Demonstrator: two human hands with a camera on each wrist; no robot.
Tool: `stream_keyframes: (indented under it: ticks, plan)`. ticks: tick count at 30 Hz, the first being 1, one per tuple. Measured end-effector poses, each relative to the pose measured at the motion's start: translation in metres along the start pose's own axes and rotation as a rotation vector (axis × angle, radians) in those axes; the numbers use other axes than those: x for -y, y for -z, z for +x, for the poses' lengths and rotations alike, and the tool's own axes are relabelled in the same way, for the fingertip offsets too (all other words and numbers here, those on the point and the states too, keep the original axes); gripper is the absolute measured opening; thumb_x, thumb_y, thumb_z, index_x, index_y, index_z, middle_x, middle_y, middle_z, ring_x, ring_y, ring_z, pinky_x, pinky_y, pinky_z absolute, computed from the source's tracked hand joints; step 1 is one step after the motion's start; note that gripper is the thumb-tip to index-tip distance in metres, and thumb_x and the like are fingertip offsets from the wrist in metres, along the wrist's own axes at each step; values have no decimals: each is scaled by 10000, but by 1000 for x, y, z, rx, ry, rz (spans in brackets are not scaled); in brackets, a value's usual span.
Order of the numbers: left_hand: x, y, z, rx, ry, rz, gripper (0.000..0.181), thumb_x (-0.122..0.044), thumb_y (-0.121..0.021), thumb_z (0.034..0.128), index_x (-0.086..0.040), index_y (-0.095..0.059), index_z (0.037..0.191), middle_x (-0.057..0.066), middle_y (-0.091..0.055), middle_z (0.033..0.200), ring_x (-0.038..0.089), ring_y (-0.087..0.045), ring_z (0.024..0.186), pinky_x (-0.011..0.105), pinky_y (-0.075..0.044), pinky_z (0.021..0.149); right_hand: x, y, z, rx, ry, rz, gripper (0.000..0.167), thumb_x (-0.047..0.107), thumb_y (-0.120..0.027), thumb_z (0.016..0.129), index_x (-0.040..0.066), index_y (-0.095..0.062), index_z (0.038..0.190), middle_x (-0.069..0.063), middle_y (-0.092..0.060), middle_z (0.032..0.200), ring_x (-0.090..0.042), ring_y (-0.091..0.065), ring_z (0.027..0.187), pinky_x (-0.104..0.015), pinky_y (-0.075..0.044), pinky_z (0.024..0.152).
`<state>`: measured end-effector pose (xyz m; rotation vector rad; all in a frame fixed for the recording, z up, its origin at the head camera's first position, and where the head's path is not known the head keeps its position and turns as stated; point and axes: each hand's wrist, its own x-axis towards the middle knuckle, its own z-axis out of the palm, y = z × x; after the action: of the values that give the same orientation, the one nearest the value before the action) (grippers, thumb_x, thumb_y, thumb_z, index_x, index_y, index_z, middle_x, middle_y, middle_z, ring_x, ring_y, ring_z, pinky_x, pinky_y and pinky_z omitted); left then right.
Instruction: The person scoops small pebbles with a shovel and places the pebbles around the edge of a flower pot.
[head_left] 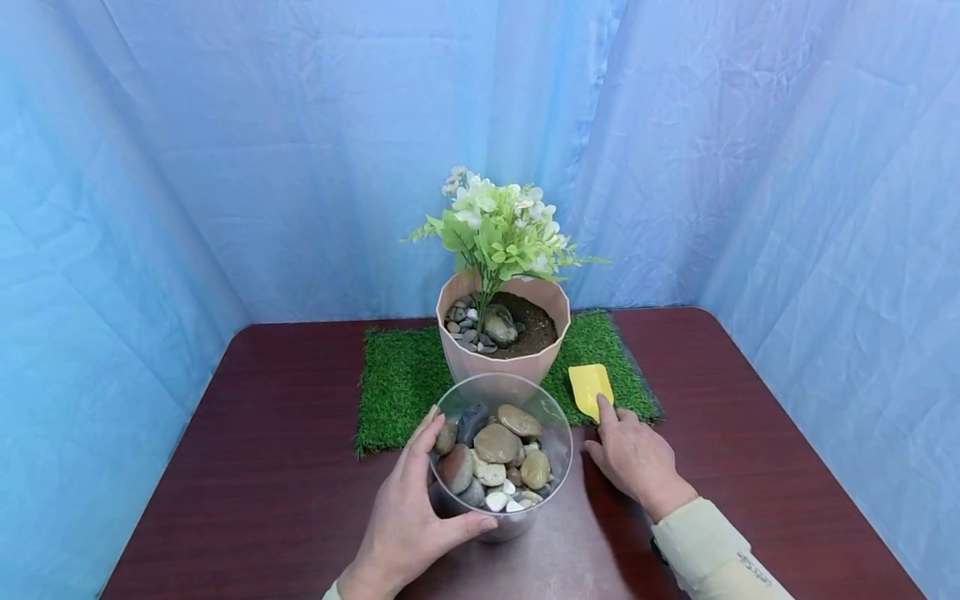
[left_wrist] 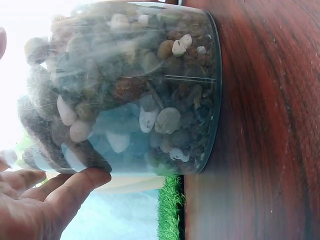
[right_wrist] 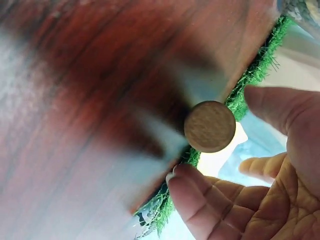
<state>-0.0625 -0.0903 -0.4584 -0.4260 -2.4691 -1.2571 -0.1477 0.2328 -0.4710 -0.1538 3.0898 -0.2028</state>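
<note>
My left hand (head_left: 408, 508) holds the left side of a clear plastic container (head_left: 501, 523), its thumb at the near rim and its fingers along the far left side. Stones (head_left: 495, 443) of mixed sizes fill the container, which stands on the table in the left wrist view (left_wrist: 120, 100). My right hand (head_left: 637, 458) is over a small yellow shovel (head_left: 589, 385) that lies on the grass mat. In the right wrist view, the round end of its wooden handle (right_wrist: 210, 126) shows between the spread thumb and fingers, with gaps around it. The index fingertip reaches the blade's base.
Behind the container, a pink pot (head_left: 502, 367) holds soil (head_left: 536, 329), pebbles (head_left: 467, 333), a larger stone (head_left: 499, 327) and a white-flowered plant (head_left: 510, 225). It stands on a green grass mat (head_left: 397, 383). Blue curtains (head_left: 337, 167) surround the dark red table (head_left: 285, 467).
</note>
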Motion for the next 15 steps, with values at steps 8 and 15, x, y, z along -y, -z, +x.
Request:
stream_keyframes:
  ticks: [8, 15]
  plan:
    - [0, -3, -3, -17, 12, 33, 1344, -672, -929, 622, -192, -245, 1674, 106, -428, 1632, 268, -507, 1429, 515, -508, 1090, -2, -6, 4, 16, -59, 34, 612, 237, -734, 956, -104, -452, 1379, -300, -581, 945, -410, -635, 688, -544, -526, 544]
    - [1, -5, -4, -20, 1, 45, 1331, -671, -919, 643, -189, -232, 1676, 72, -387, 1660, 272, -481, 1449, 526, -492, 1101, -4, -7, 7, 17, -93, 59, 344, 226, -708, 965, -74, -542, 987, -223, -565, 813, -414, -644, 690, -553, -537, 560]
